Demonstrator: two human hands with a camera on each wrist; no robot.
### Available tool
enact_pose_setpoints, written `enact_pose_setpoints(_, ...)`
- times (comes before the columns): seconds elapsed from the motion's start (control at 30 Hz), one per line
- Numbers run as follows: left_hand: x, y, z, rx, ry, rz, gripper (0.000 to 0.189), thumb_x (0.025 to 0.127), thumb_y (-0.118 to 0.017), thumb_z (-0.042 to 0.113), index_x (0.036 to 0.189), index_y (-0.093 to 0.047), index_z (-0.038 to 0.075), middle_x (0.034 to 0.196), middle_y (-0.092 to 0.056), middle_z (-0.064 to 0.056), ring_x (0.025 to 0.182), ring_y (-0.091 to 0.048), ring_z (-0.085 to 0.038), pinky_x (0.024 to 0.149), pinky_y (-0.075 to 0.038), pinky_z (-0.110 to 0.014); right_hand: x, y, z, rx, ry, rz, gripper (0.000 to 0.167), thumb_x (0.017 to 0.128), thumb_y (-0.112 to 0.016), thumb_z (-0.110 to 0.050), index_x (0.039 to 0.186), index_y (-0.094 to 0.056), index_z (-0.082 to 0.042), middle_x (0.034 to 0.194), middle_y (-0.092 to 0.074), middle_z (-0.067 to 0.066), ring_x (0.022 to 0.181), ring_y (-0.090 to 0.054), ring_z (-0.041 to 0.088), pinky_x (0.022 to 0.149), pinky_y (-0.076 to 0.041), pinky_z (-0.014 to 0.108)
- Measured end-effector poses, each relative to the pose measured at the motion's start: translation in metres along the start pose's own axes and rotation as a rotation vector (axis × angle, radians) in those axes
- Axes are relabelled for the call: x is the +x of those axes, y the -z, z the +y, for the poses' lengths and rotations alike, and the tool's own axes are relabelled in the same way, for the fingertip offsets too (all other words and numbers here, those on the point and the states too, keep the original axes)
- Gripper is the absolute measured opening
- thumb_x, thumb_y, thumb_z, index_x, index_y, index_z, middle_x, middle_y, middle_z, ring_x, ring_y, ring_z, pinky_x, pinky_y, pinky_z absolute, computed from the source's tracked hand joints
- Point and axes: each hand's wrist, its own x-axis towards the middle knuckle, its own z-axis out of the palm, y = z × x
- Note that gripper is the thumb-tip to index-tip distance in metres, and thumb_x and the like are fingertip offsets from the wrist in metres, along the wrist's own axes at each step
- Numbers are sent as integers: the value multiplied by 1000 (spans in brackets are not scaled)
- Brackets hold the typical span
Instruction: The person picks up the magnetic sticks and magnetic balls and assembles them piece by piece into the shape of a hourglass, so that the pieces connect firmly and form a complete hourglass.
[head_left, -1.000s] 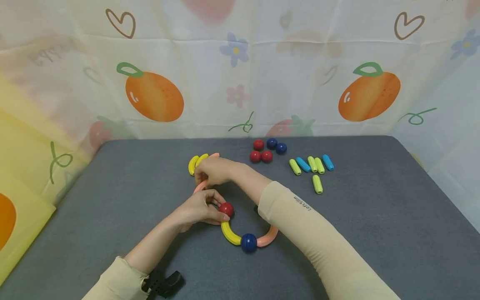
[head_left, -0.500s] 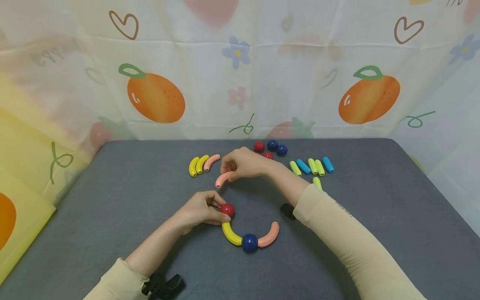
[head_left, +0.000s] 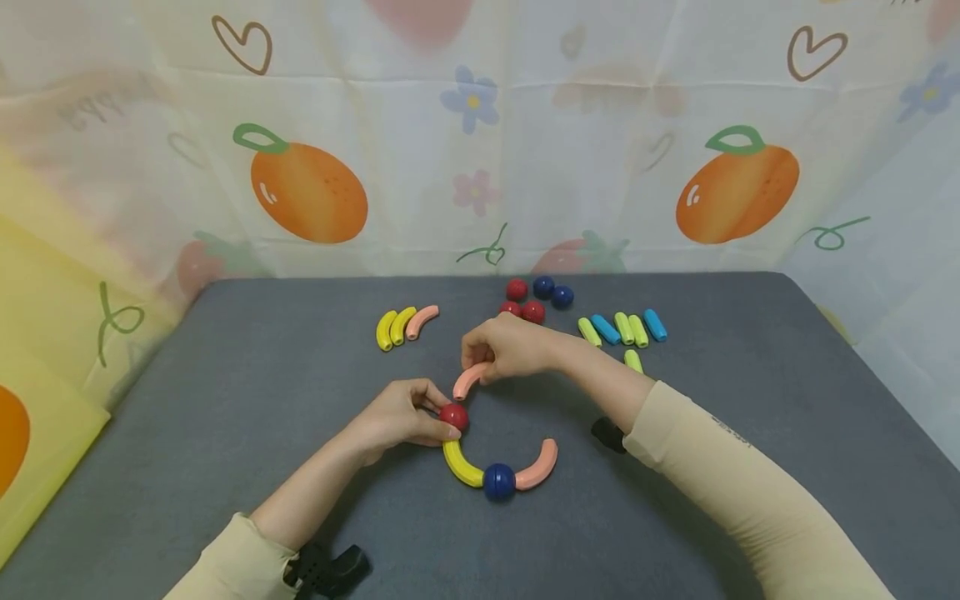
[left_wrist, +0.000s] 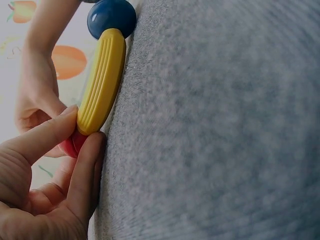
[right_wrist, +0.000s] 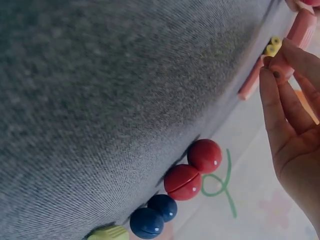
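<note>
My left hand (head_left: 401, 417) pinches a red ball (head_left: 454, 417) between thumb and fingers. From that ball a curved yellow rod (head_left: 461, 467) runs to a blue ball (head_left: 498, 482), and a curved pink rod (head_left: 538, 467) continues on the other side, making a U on the table. My right hand (head_left: 510, 343) holds a second curved pink rod (head_left: 468, 382) by its upper end. Its lower end hangs just above the red ball. In the left wrist view, thumb and fingertips grip where the yellow rod (left_wrist: 102, 82) meets the red ball.
Two yellow curved rods (head_left: 386, 331) and a pink one (head_left: 423, 322) lie at the back left of the grey table (head_left: 285, 400). Red balls (head_left: 517, 289) and blue balls (head_left: 562, 297) sit at the back middle. Green rods (head_left: 589, 332) and blue rods (head_left: 655, 325) lie right.
My right hand has carried a pink curved rod from the back-left group rightward, then down close to the red ball. My left hand has stayed on the red ball.
</note>
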Motion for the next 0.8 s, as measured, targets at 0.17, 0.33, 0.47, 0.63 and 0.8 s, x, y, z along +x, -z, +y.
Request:
enact_pose_setpoints(0.17,-1,0,2,10,4,5,34,78,-82,6,104,-62,-3,93,-65,-8,75,-68,-12,75,-62,-33,-1,-4,0,-11,-16,-8,13,83,-77,-10,93,-69,-15,84,-69,-2,71,-57,5,65,-48,17)
enact_pose_setpoints(0.33,-1,1,3,10,7,6,32,78,-82,6,101,-61,-3,92,-65,-7,75,-68,-11,75,-62,-32,-2,-5,1,-13,-18,-11,16,82,-79,-12,95,-69,-17,84,-68,-2,75,-59,7,68,-49,19)
enact_pose_setpoints(0.47,0,2,4,35,12,-6,35,78,-83,9,103,-61,-2,92,-64,-7,75,-68,-12,75,-62,-33,-3,-5,3,-1,-12,-7,18,82,-78,-11,96,-69,-16,86,-68,-3,77,-59,7,70,-50,20)
enact_pose_setpoints(0.63,4,6,9,219,-4,16,39,84,-79,29,109,-62,4,86,-67,-6,72,-65,-14,70,-59,-29,-4,-7,3,9,7,-7,19,82,-78,-9,99,-70,-16,89,-69,-2,80,-60,7,71,-51,20)
enact_pose_setpoints(0.8,16,4,15,328,-81,55,36,91,-71,32,115,-67,5,92,-73,-7,74,-65,-11,71,-56,-25,-4,-7,2,38,2,-11,20,82,-78,-8,99,-72,-17,91,-69,-2,81,-61,8,70,-51,20)
